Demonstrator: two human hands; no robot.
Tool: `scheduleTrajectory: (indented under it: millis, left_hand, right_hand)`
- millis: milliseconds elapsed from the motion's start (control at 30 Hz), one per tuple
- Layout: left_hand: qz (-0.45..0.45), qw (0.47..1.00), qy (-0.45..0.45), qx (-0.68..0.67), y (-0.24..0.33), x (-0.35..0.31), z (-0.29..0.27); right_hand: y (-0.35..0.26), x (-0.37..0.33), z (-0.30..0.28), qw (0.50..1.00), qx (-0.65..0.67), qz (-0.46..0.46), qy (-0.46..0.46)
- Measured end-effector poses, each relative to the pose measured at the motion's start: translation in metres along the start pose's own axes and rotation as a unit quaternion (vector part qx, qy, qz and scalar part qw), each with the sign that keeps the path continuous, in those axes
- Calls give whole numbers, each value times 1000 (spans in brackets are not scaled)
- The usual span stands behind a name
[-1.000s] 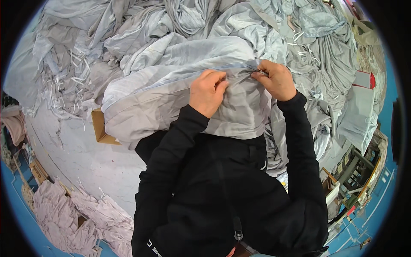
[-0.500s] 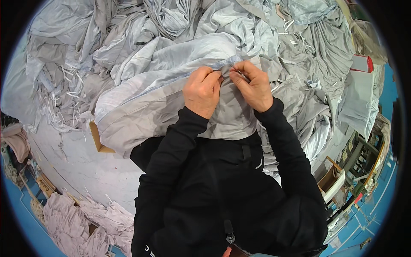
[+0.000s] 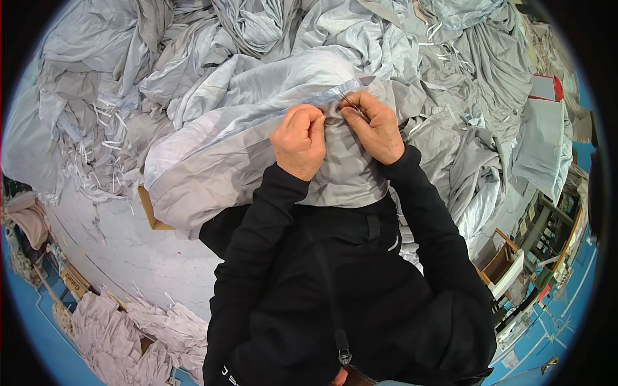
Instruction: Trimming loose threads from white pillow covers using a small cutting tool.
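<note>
A large grey and pale blue cloth (image 3: 219, 157) lies bunched across my lap and the surface ahead, with a long folded seam running up to the right. My left hand (image 3: 300, 140) is closed in a pinch at that seam, on the cloth's edge; any thread between the fingertips is too small to make out. Just right of it, my right hand (image 3: 374, 128) is wrapped round small dark thread snips (image 3: 347, 101), whose thin points stick out up and left over the cloth. Most of the snips' body is hidden in my fingers.
Heaped grey and pale blue cloths (image 3: 257, 26) with white ties surround the work. A cardboard edge (image 3: 153, 209) shows at left on the pale tabletop (image 3: 129, 235). Pinkish cloths (image 3: 119, 331) lie lower left, an open drawer (image 3: 502, 267) right, a red-edged box (image 3: 546, 89) far right.
My left hand has drawn slightly left, opening a small gap between the hands. The right hand has shifted a little down and left, with the snips' points more exposed.
</note>
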State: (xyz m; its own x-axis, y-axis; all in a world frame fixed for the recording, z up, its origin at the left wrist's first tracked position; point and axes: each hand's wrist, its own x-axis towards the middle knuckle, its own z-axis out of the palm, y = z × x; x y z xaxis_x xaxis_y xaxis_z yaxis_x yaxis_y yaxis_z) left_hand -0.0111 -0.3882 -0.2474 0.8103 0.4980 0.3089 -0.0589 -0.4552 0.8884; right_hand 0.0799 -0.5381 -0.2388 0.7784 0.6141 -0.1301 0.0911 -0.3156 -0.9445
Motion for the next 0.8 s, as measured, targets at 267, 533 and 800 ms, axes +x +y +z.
scheduleTrajectory:
  millis: [267,533,800]
  left_hand:
    - [-23,999,8,-30,-1,-2,-2]
    - [35,996,-19,82,6,5,7]
    - [41,998,-3,41,-7,4,0]
  right_hand:
    - [-3,-5,-6,999,-10,12,-36]
    - [-2,-8,-5,1000,-10,16,-24]
    - [-3,-6,-5,999,-19,17,-23]
